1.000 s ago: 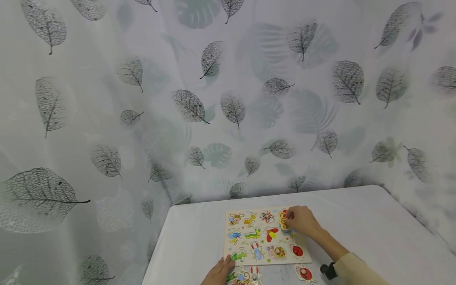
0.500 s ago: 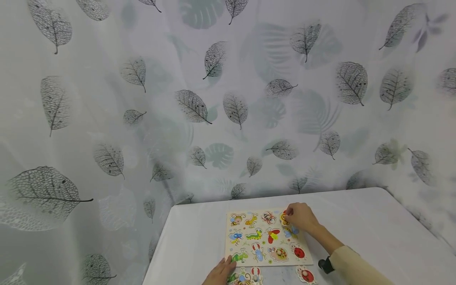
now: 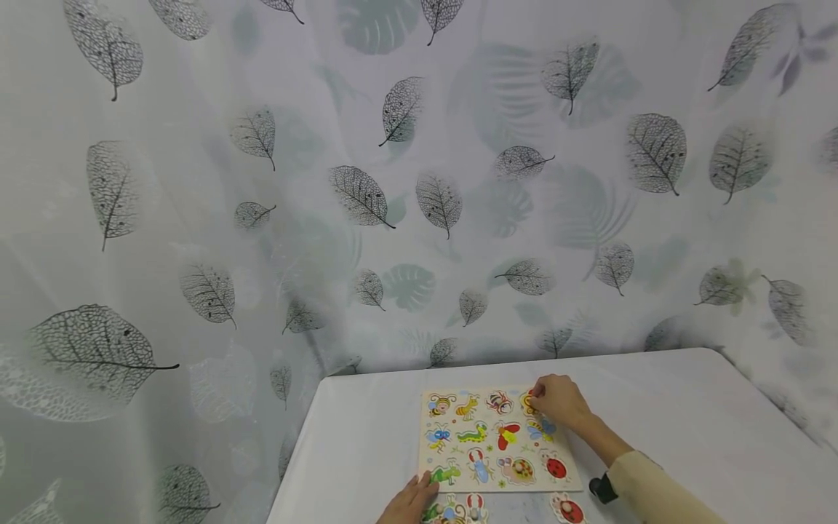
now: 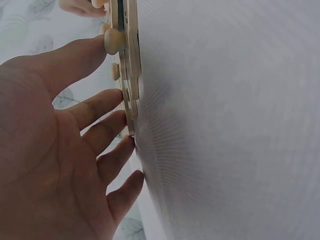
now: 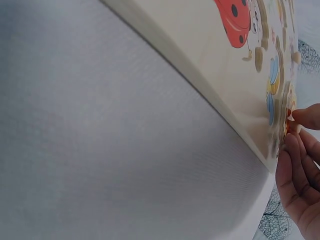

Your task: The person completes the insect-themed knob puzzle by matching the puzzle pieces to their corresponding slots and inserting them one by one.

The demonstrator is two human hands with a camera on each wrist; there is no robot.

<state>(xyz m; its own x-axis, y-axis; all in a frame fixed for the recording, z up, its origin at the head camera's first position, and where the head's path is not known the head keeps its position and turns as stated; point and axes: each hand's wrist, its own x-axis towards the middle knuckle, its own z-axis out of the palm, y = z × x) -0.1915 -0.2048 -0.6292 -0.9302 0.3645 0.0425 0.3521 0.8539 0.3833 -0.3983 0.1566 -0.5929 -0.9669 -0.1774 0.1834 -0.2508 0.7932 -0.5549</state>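
Note:
A wooden peg puzzle board [image 3: 572, 482] with insect pictures lies on the white table. At its far right corner my right hand [image 3: 561, 402] pinches a yellow and red puzzle piece [image 3: 527, 400] by thumb and fingertips, close over the board; the hand partly hides it. In the right wrist view, that piece [image 5: 288, 120] shows edge-on at the board's surface. My left hand [image 3: 409, 502] rests by the near left corner, fingers loosely extended. In the left wrist view, its thumb tip is right at a round wooden knob [image 4: 115, 41], with the other fingertips along the edges of the wood.
Several loose knobbed pieces [image 3: 452, 511] lie in front of the board's near left edge. A loose ladybug piece [image 3: 568, 508] lies near the front right. A leaf-patterned curtain [image 3: 419, 240] hangs behind the table [image 3: 655, 407].
The right hand has shifted the pinched piece slightly away, toward the far right corner, uncovering the blue-winged bee picture below it. The left hand has stayed at the near left corner.

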